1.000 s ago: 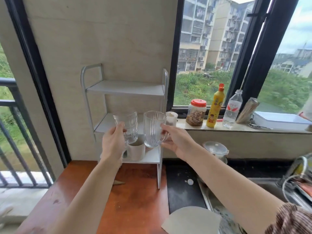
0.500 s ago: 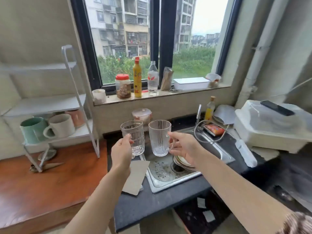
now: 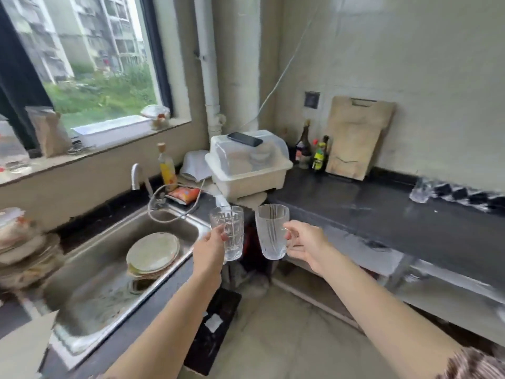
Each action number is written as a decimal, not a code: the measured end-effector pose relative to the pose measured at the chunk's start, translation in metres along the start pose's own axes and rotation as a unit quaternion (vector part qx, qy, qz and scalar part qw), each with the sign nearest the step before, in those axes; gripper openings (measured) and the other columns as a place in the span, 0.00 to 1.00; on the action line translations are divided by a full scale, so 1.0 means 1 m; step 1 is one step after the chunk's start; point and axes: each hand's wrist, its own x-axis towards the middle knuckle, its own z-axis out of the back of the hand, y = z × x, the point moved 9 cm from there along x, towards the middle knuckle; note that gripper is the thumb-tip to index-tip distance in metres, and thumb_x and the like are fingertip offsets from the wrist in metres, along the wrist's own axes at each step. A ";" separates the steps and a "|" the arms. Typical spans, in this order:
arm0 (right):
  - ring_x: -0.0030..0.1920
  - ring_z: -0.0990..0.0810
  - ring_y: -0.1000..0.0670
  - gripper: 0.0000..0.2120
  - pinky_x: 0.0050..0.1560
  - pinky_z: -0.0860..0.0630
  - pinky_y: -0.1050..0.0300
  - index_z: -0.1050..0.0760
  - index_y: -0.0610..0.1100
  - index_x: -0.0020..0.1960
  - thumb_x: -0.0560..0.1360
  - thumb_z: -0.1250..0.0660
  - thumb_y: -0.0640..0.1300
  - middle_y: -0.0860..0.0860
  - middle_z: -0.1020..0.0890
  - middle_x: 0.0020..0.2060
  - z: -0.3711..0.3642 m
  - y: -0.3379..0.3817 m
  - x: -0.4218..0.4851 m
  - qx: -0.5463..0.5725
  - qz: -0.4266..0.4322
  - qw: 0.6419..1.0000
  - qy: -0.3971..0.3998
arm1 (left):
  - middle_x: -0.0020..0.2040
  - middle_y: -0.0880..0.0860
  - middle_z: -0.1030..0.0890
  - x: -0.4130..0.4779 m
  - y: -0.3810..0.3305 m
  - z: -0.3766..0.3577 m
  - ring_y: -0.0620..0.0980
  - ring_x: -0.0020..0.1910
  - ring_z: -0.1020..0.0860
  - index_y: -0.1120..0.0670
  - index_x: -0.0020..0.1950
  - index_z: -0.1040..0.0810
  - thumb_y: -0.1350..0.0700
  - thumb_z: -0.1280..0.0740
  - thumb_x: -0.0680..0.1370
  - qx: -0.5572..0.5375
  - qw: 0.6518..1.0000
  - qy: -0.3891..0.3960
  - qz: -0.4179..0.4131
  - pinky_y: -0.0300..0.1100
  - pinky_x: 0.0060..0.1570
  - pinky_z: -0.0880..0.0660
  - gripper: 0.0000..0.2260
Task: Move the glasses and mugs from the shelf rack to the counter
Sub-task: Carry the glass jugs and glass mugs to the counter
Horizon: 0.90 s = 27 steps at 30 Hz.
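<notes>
Both hands [image 3: 207,253] w/ glasses [image 3: 228,236], prob. above floor.

In my left hand [image 3: 209,251] I carry a clear glass tumbler [image 3: 228,233] with a pressed square pattern — upright, empty, gripped low on its side, in the air just off the sink [image 3: 114,258] end of the counter [image 3: 382,214]. In my right hand [image 3: 306,243] is a clear glass mug [image 3: 272,231] with fine vertical ribs — also upright and empty, my fingers through its handle, held just beside the tumbler without touching it. Both hang over the floor gap before the dark counter's inner corner, resting on nothing.
</notes>
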 end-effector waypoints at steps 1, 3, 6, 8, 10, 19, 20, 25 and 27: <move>0.42 0.23 0.45 0.11 0.42 0.21 0.54 0.25 0.41 0.34 0.72 0.31 0.45 0.46 0.23 0.37 0.027 -0.001 0.008 0.011 -0.002 1.000 -0.026 | 0.44 0.52 0.20 0.001 0.001 -0.029 0.58 0.52 0.21 0.52 0.46 0.19 0.49 0.40 0.78 0.005 1.000 0.020 0.001 0.47 0.49 0.27 0.11; 0.42 0.23 0.46 0.11 0.43 0.20 0.54 0.26 0.41 0.34 0.72 0.31 0.45 0.47 0.23 0.37 0.079 -0.002 0.024 0.033 -0.006 0.997 -0.074 | 0.40 0.50 0.21 0.003 0.005 -0.087 0.53 0.43 0.22 0.54 0.43 0.19 0.50 0.39 0.78 0.010 0.998 0.057 0.007 0.45 0.42 0.27 0.12; 0.42 0.23 0.46 0.11 0.50 0.19 0.47 0.26 0.42 0.33 0.71 0.31 0.45 0.47 0.23 0.37 0.150 -0.002 0.047 0.052 -0.015 0.989 -0.137 | 0.37 0.49 0.22 0.006 0.013 -0.172 0.49 0.37 0.24 0.55 0.37 0.22 0.50 0.37 0.77 0.018 0.993 0.112 0.025 0.44 0.39 0.27 0.12; 0.42 0.23 0.44 0.09 0.54 0.20 0.45 0.25 0.41 0.35 0.71 0.31 0.45 0.46 0.23 0.38 0.195 -0.001 0.066 0.059 -0.024 0.983 -0.170 | 0.38 0.50 0.21 0.010 0.019 -0.231 0.51 0.40 0.23 0.55 0.39 0.22 0.50 0.37 0.76 0.028 0.988 0.149 0.042 0.45 0.41 0.27 0.11; 0.43 0.23 0.44 0.08 0.55 0.21 0.46 0.24 0.41 0.38 0.71 0.31 0.45 0.45 0.22 0.40 0.239 0.004 0.087 0.066 -0.034 0.978 -0.194 | 0.39 0.49 0.21 0.014 0.023 -0.292 0.50 0.39 0.24 0.54 0.41 0.21 0.50 0.37 0.76 0.049 0.981 0.183 0.046 0.44 0.39 0.28 0.11; 0.48 0.21 0.42 0.07 0.55 0.21 0.46 0.23 0.40 0.42 0.71 0.32 0.44 0.43 0.21 0.43 0.396 0.002 0.163 0.137 -0.080 0.940 -0.302 | 0.37 0.51 0.25 0.019 0.044 -0.510 0.51 0.33 0.30 0.54 0.36 0.22 0.51 0.37 0.76 0.142 0.933 0.307 0.122 0.42 0.37 0.32 0.12; 0.50 0.20 0.42 0.07 0.55 0.20 0.46 0.22 0.39 0.43 0.72 0.32 0.44 0.42 0.20 0.45 0.410 0.001 0.168 0.143 -0.086 0.936 -0.310 | 0.37 0.51 0.25 0.016 0.047 -0.528 0.51 0.33 0.30 0.54 0.37 0.22 0.51 0.37 0.77 0.147 0.927 0.319 0.130 0.42 0.38 0.32 0.12; 0.48 0.20 0.43 0.08 0.46 0.20 0.49 0.21 0.38 0.44 0.73 0.32 0.43 0.44 0.20 0.42 0.478 -0.005 0.193 0.159 -0.110 0.915 -0.354 | 0.41 0.53 0.25 0.008 0.069 -0.614 0.55 0.40 0.25 0.58 0.47 0.19 0.50 0.36 0.77 0.176 0.892 0.377 0.178 0.46 0.39 0.30 0.12; 0.44 0.21 0.44 0.07 0.41 0.21 0.51 0.21 0.38 0.43 0.73 0.32 0.43 0.45 0.20 0.39 0.503 -0.006 0.207 0.163 -0.113 0.912 -0.360 | 0.46 0.57 0.24 0.006 0.076 -0.648 0.59 0.47 0.25 0.59 0.51 0.19 0.49 0.36 0.78 0.186 0.879 0.396 0.189 0.49 0.45 0.29 0.14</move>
